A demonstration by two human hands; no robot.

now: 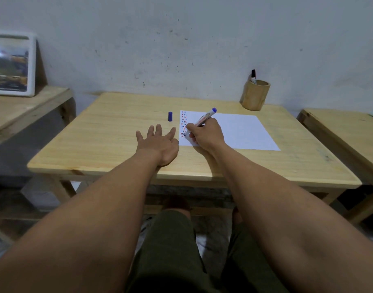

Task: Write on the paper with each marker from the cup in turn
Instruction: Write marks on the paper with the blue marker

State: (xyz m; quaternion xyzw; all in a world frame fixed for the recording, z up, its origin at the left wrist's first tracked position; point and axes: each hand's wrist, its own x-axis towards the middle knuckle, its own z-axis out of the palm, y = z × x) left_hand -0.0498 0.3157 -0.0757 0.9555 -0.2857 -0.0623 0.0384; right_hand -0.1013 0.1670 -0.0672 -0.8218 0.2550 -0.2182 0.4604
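A white sheet of paper (240, 132) lies on the wooden table (109, 144), with columns of short red and blue marks along its left edge. My right hand (206, 134) grips a blue marker (204, 119), tip touching the paper near the lower left corner. My left hand (158, 142) rests flat on the table just left of the paper, fingers spread, holding nothing. The marker's blue cap (170, 116) stands upright on the table beyond my left hand. A wooden cup (255, 95) at the back right holds one black marker (253, 76).
A second wooden table (346, 132) stands to the right and another (22, 106) to the left, carrying a framed picture (11, 64) against the wall. The grey wall runs right behind the table. My knees are under the table's front edge.
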